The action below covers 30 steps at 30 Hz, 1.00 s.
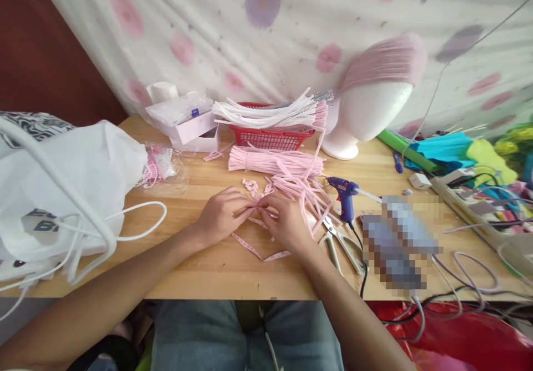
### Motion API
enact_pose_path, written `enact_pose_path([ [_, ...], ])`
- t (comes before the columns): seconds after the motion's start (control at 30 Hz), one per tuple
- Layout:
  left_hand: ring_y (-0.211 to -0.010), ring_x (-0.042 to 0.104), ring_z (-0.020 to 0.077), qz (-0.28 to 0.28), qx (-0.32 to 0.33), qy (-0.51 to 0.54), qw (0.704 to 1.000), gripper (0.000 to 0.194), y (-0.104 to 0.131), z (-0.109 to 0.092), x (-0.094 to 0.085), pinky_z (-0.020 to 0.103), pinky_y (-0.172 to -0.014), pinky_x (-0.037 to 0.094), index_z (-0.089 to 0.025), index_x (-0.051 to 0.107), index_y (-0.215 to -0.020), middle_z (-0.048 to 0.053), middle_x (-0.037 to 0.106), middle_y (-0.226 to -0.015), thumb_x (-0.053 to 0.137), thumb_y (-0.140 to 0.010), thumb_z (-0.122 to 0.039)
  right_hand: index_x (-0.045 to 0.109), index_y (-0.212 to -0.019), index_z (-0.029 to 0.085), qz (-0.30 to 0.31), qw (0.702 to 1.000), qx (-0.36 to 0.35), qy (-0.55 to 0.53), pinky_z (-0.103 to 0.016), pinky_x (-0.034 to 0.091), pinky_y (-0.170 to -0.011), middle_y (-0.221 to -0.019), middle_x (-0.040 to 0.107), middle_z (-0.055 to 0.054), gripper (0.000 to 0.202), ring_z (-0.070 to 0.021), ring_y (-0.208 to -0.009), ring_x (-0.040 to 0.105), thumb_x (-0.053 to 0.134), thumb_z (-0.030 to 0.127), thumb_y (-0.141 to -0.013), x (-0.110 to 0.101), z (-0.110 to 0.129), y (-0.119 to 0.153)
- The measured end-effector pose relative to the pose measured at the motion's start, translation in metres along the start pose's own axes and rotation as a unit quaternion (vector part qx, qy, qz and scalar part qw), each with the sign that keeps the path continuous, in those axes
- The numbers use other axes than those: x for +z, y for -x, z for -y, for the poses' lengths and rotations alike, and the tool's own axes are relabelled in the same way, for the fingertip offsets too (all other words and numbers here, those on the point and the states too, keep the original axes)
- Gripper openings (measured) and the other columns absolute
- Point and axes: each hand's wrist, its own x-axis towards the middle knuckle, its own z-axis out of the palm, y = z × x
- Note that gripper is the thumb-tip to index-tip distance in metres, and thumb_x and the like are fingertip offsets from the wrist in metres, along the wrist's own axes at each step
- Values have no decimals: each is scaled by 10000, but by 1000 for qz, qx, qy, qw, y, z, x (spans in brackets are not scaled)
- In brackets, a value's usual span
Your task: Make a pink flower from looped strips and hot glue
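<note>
My left hand (225,214) and my right hand (283,218) meet over the middle of the wooden table (195,279), fingertips pinched together on a small pink piece, mostly hidden by the fingers. It looks like pink pipe cleaner. Just beyond the fingertips lie small twisted pink pieces (250,186). Loose pink pipe cleaners (306,189) spread beside my right hand, with a thick pink bundle (270,161) behind them. A pink measuring tape (249,247) lies under and in front of the hands. Scissors (343,243) rest to the right of my right hand.
A blue glue gun (345,196) stands right of the pipe cleaners. Behind are a red basket (270,139) of white stems, white boxes (187,129) and a foam head (368,110). A white bag (95,165) lies left; cables and a power strip (466,204) lie right.
</note>
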Motion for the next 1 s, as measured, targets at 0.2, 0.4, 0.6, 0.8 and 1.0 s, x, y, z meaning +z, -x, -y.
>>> enact_pose_path([
  [0.2, -802, 701, 201, 30, -76, 18, 996, 106, -4, -5, -4, 317, -764, 544, -177, 760, -853, 60, 787, -824, 665, -899, -187, 710, -1089, 183, -22, 993, -23, 117, -407, 523, -930, -1111, 744, -120, 220, -272, -1050, 684, 612, 184, -892, -20, 10, 6],
  [0.4, -774, 683, 193, 59, -169, 49, 983, 127, -7, -3, -7, 303, -763, 521, -205, 763, -809, 44, 779, -797, 651, -869, -196, 692, -1142, 227, -115, 935, 78, 326, -426, 527, -901, -1162, 724, -122, 297, -305, -1052, 685, 499, 367, -965, -88, 22, 84],
  [0.6, -665, 624, 152, 71, -219, 82, 970, 103, -7, -8, -6, 253, -647, 461, -174, 765, -816, 42, 756, -771, 667, -843, -190, 706, -1008, 203, -18, 877, 131, 462, -469, 515, -854, -1038, 722, -161, 276, -331, -945, 670, 465, 324, -954, -100, -16, 148],
  [0.8, -602, 577, 128, 71, -246, 99, 962, 126, -7, -8, -7, 234, -596, 426, -164, 764, -808, 33, 740, -733, 658, -847, -219, 657, -1159, 160, -8, 845, 171, 507, -426, 492, -807, -985, 741, -152, 347, -321, -908, 658, 484, 389, -964, -91, -16, 129],
  [1.0, -601, 571, 126, 73, -251, 107, 959, 131, -9, -8, -11, 236, -595, 422, -175, 769, -821, 28, 761, -771, 659, -858, -235, 600, -1210, 183, 65, 836, 250, 485, -373, 473, -694, -922, 732, -125, 360, -309, -808, 713, 534, 362, -904, -87, -6, 107],
])
